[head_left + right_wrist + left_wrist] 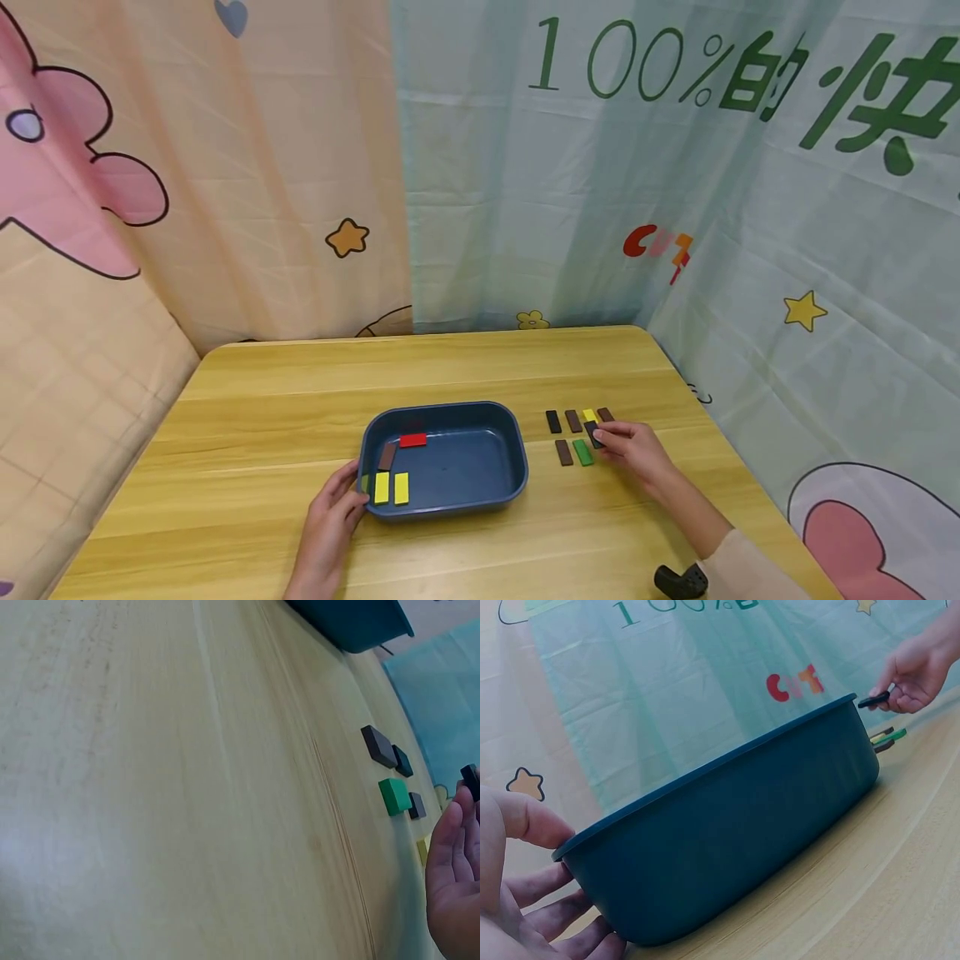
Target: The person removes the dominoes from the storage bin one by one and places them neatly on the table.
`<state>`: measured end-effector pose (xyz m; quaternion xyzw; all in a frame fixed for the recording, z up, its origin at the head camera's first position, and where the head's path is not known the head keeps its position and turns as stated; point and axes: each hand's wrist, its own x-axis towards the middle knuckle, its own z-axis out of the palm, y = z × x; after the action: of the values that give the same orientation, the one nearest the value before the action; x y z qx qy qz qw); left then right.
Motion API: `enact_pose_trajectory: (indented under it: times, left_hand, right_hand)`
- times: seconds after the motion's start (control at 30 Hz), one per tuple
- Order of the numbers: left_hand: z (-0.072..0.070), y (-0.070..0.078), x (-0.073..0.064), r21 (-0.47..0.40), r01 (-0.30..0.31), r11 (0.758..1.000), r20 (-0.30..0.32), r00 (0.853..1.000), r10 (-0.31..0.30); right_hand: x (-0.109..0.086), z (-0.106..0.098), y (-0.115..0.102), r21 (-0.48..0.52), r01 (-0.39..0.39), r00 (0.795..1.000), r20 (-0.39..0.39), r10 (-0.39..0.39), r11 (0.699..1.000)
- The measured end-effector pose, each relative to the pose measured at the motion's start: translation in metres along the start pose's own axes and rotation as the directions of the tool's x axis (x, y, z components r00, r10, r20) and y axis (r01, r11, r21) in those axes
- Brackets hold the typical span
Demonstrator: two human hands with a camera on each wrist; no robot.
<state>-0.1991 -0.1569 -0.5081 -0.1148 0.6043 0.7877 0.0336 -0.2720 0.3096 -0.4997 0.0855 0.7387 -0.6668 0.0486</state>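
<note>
A blue rectangular tub (465,471) stands on the table, holding a red block (412,440), a brown block (387,456), two yellow blocks (401,489) and a partly hidden green one at its left wall. My left hand (330,517) grips the tub's left end; in the left wrist view one digit lies on the rim and the other fingers are against the outer wall. To the right of the tub, my right hand (637,450) pinches a thin black block (592,434), raised off the table in the left wrist view (874,700).
Beside the right hand, small flat blocks lie in two rows: a black one (553,422), several brown ones (564,452), a yellow one (588,415) and a green one (582,452). A dark device (681,582) shows by the right sleeve. Printed curtains (495,208) hang behind the wooden table (300,383).
</note>
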Motion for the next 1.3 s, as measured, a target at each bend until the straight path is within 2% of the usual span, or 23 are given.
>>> enact_pose_trajectory:
  times: [0.3,0.5,0.73,1.1,1.3]
  left_hand:
    - [0.002,0.0,0.001,0.002,0.011,1.0,0.001,1.0,-0.011]
    - [0.001,-0.002,0.003,0.004,0.019,1.0,0.009,1.0,-0.019]
    - [0.0,-0.003,0.002,-0.01,0.022,1.0,0.004,1.0,-0.022]
    - [0.0,0.0,0.002,0.016,0.028,0.999,0.008,1.0,-0.028]
    - [-0.001,0.0,0.003,0.02,0.037,0.999,0.013,0.999,-0.037]
  right_hand:
    - [-0.005,-0.012,0.006,-0.015,-0.007,1.0,-0.026,0.006,1.0]
    - [-0.004,-0.017,0.01,-0.123,-0.036,0.997,-0.073,0.027,0.992]
    - [-0.007,-0.016,0.009,-0.351,-0.058,0.996,-0.087,0.029,0.934]
    - [-0.004,-0.014,0.001,-0.492,-0.065,0.992,-0.125,0.004,0.868]
    - [-0.005,-0.012,0.0,-0.523,-0.074,0.99,-0.144,-0.003,0.849]
